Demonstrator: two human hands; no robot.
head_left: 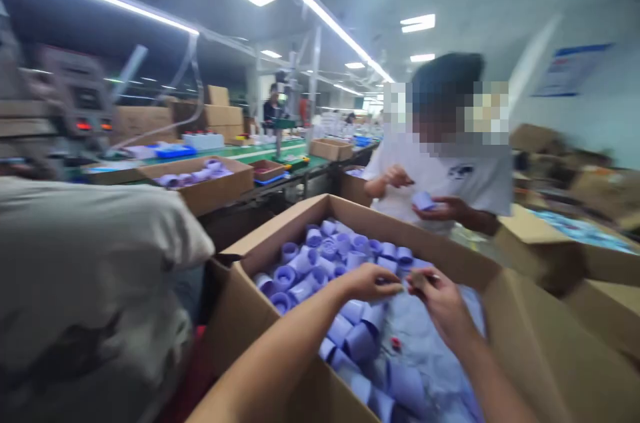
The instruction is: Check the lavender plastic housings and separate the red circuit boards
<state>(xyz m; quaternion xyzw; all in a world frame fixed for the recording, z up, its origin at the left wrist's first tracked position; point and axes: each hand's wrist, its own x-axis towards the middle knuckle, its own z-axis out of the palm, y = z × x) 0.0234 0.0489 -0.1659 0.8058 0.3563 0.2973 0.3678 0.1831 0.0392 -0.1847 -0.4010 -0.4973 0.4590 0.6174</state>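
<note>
Both of my hands are over a large open cardboard box [280, 229] holding many purple plastic cups [360, 341]. My left hand [373, 281] reaches in above the cups, its fingers stretched toward the right hand, and no cup is in it. Close beside it, my right hand [443, 306] has thumb and fingers pinched together; whatever is between them is too small and blurred to name. Under the hands, a pale plastic liner [417, 316] covers the right part of the box. A small red piece [395, 343] lies among the cups.
Across the box, a person in a white shirt [435, 176] holds a purple cup [423, 201]. Another box of purple cups [215, 189] stands by a green conveyor [250, 155]. At left is a grey cloth-covered bulk [90, 263]; at right, more cardboard boxes [540, 243].
</note>
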